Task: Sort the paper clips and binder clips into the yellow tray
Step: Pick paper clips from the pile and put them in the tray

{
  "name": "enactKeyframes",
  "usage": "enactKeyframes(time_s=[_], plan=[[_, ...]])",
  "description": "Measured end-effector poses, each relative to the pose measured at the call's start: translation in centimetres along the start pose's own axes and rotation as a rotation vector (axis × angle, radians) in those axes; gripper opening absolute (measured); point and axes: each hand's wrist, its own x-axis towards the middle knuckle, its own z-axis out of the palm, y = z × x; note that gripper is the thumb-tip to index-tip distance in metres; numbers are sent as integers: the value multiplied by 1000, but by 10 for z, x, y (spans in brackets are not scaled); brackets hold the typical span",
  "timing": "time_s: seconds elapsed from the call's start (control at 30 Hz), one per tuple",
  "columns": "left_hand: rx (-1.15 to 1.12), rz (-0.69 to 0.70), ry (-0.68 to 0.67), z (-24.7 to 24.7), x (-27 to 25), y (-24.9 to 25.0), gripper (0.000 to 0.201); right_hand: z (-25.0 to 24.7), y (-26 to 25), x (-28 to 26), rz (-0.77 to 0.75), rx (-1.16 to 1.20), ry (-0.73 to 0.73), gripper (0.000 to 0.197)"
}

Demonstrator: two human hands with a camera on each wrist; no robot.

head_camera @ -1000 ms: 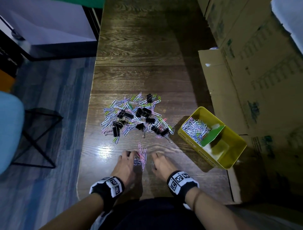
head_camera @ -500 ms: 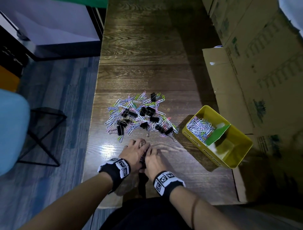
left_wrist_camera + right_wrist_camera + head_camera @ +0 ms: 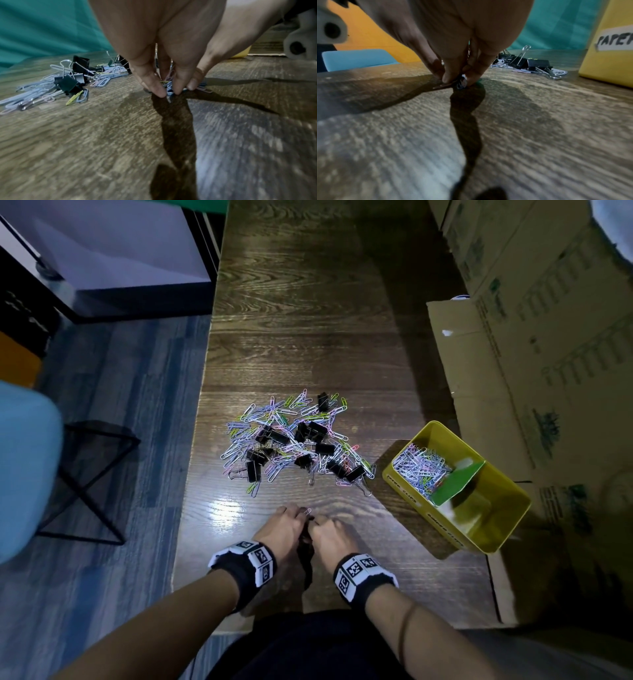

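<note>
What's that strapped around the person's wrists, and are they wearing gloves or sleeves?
No gloves or sleeves: hands and forearms are bare. The left wrist band and right wrist band are black with white panels of square black-and-white code markings. A thin dark band circles the right forearm.

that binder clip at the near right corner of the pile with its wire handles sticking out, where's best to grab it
Pinch the binder clip across its black body, coming down from above on its near right side. The body stands proud of the flat paper clips around it and gives two flat faces. Its wire handles lie low on the table, pointing towards you, probably harder to catch. That side faces the yellow tray too.
</note>
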Motion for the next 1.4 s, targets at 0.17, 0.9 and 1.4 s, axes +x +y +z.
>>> enactKeyframes(time_s=[0.17,0.9,1.4], plan=[[96,92,-44,1,-1,-8,35,3,7,2,-12,41,4,25],[117,184,-23,-3,0,-18,34,4,33,3,139,405,-35,27],[-994,-24,-84,-65,29,-11,20,-61,73,-42,265,1397,459,34]])
